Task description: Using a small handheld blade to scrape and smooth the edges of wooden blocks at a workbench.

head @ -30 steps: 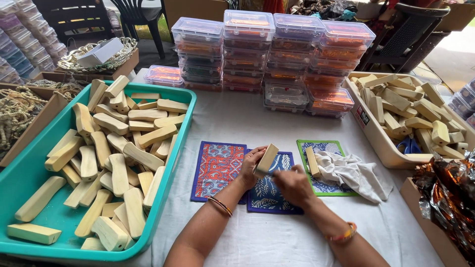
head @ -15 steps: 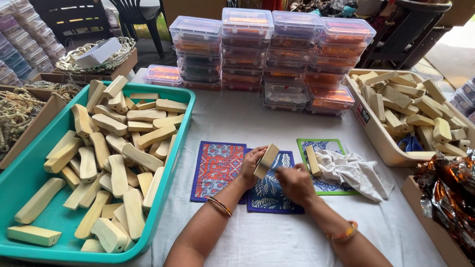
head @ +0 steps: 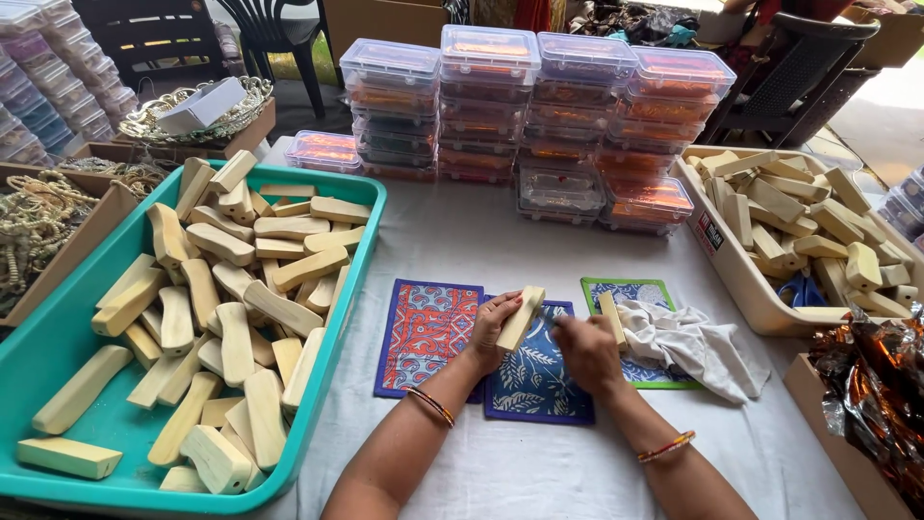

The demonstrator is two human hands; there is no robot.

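Fingers of the left hand point(head: 493, 323) wrap around a pale wooden block point(head: 521, 318), holding it tilted above the blue patterned mat point(head: 534, 380) in the middle of the table. Far left, the teal tray point(head: 58, 332) is heaped with similar blocks. The right hand point(head: 587, 351) sits just beside the block, fingers curled; whether they grip anything I cannot tell. Further right lie a white cloth point(head: 693, 342) and a cream bin point(head: 741, 289) of blocks.

Bright soft daylight, sharp focus, faint shadows
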